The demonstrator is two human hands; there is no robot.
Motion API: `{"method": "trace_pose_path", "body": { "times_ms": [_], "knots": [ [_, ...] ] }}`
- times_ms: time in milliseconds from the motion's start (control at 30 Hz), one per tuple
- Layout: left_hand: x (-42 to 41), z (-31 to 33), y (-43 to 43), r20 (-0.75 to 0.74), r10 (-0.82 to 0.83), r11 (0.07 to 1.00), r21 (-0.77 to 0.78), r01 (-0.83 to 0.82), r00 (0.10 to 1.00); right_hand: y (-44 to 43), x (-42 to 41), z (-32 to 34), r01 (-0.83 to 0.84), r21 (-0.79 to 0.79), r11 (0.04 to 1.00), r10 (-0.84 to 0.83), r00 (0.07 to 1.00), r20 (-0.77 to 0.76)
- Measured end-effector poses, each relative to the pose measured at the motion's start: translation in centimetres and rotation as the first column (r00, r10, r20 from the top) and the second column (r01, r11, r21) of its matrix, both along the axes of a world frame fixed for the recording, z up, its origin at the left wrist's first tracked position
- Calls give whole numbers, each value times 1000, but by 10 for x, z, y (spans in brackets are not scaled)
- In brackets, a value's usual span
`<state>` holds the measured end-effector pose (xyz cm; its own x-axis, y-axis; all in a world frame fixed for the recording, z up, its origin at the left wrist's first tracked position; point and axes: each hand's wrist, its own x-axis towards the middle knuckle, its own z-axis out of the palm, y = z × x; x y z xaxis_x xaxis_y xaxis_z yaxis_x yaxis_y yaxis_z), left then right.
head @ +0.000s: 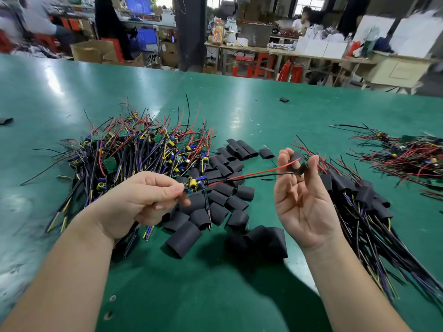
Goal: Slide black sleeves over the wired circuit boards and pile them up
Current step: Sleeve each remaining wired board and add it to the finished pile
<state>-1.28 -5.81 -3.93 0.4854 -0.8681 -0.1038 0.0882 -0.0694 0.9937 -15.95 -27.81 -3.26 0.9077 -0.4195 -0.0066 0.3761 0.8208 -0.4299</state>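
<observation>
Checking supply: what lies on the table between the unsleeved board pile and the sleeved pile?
Head view: loose black sleeves lie scattered on the green table between the unsleeved pile and the sleeved pile.

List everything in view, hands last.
table: one, green, spans the view.
bare boards pile: one, red, black, blue, yellow wires, left-centre.
loose sleeves: many, black, centre.
sleeved boards pile: one, black, right.
far wire heap: one, red and black, far right.
stray sleeves: two, black, far centre and left edge.
background benches: several, cluttered, beyond the table.
held board: one, yellow and blue parts, mid-air.
held sleeve: one, black, mid-air.
left hand: pinches held board.
right hand: pinches held sleeve.
</observation>
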Motion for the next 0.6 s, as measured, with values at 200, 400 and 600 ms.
{"method": "trace_pose_path", "body": {
  "times_ms": [200, 400, 600],
  "knots": [
    [0, 0, 0, -7, -8, 1000, 17, 8, 1000, 3, 0, 3, 21, -33, 999, -21, 1000, 2],
    [0, 1, 4, -27, -88, 995, -39, 87, 996, 3, 4, 4, 99, 53, 994, -93, 990, -106],
    [0, -1, 3, -37, -72, 997, -13, 72, 997, 1, -1, 4, 33, 33, 999, -33, 999, -12]
  ]
}}
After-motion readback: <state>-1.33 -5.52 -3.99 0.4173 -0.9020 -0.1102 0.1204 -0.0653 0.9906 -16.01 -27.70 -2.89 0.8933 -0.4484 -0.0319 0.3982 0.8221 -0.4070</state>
